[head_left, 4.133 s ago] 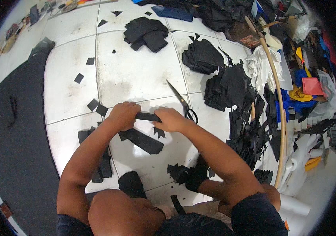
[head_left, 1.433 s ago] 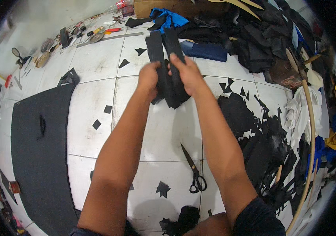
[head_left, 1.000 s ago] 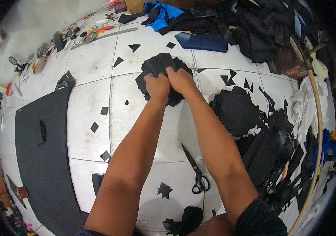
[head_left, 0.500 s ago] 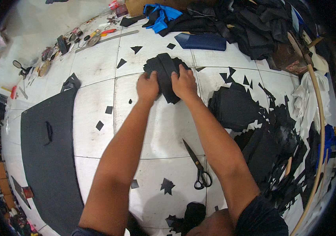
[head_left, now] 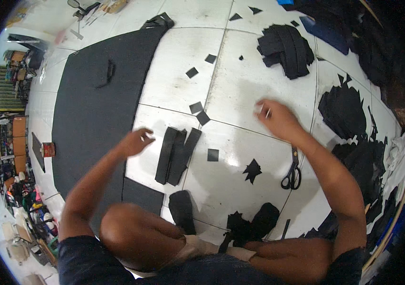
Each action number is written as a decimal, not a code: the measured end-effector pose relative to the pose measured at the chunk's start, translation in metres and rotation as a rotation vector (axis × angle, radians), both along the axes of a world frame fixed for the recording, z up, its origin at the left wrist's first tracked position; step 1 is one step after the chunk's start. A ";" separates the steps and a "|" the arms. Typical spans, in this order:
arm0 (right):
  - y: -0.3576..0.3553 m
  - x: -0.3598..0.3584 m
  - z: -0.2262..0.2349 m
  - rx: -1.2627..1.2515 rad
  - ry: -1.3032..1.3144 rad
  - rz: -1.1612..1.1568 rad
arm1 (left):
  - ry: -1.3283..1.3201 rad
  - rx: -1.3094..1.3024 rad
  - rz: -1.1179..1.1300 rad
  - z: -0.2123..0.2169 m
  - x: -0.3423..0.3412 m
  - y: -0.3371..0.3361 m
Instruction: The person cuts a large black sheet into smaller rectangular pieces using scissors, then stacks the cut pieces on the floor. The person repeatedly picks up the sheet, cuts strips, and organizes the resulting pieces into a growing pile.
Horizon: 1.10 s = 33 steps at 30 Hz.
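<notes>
There's your left hand (head_left: 135, 142), half-curled and empty, just left of the black strips (head_left: 166, 156), which lie together, likely for easy reach, while your empty right hand (head_left: 280, 119) hangs loosely curled near the scissors (head_left: 295, 157).

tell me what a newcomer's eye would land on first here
Probably the big dark sheet on the left of the white tiled floor, then the heap of black strips at the upper right. Both hands look empty: the left hand by the sheet's right edge, the right hand above the scissors in the picture.
</notes>
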State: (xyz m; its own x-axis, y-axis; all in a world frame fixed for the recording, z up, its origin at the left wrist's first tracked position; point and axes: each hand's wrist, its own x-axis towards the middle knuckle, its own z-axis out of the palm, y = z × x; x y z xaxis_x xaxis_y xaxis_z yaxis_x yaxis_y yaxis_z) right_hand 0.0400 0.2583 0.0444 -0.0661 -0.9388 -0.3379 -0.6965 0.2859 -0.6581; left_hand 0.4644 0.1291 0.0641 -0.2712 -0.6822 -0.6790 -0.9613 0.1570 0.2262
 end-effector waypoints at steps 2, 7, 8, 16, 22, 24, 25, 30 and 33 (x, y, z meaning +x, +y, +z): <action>0.020 0.047 0.005 0.143 0.002 0.218 | 0.053 -0.015 0.070 -0.046 0.052 0.036; 0.068 0.128 -0.016 0.362 -0.107 0.544 | 0.279 -0.041 0.335 -0.108 0.047 0.090; 0.077 0.146 -0.034 0.361 -0.149 0.470 | 0.273 -0.123 0.290 -0.112 0.043 0.096; 0.059 0.300 -0.105 0.113 -0.635 -0.519 | 0.374 -0.285 0.297 -0.124 0.042 0.109; 0.050 0.328 -0.133 -0.020 -0.573 -0.808 | 0.356 -0.266 0.310 -0.122 0.024 0.110; 0.051 0.324 -0.146 0.022 -0.628 -0.880 | 0.419 -0.233 0.352 -0.124 0.009 0.114; 0.047 0.331 -0.140 0.041 -0.551 -0.887 | 0.440 -0.198 0.418 -0.123 0.008 0.115; 0.040 0.346 -0.127 0.067 -0.518 -0.927 | 0.491 -0.131 0.426 -0.120 0.018 0.102; 0.038 0.354 -0.113 0.058 -0.463 -0.985 | 0.528 -0.029 0.450 -0.128 0.029 0.101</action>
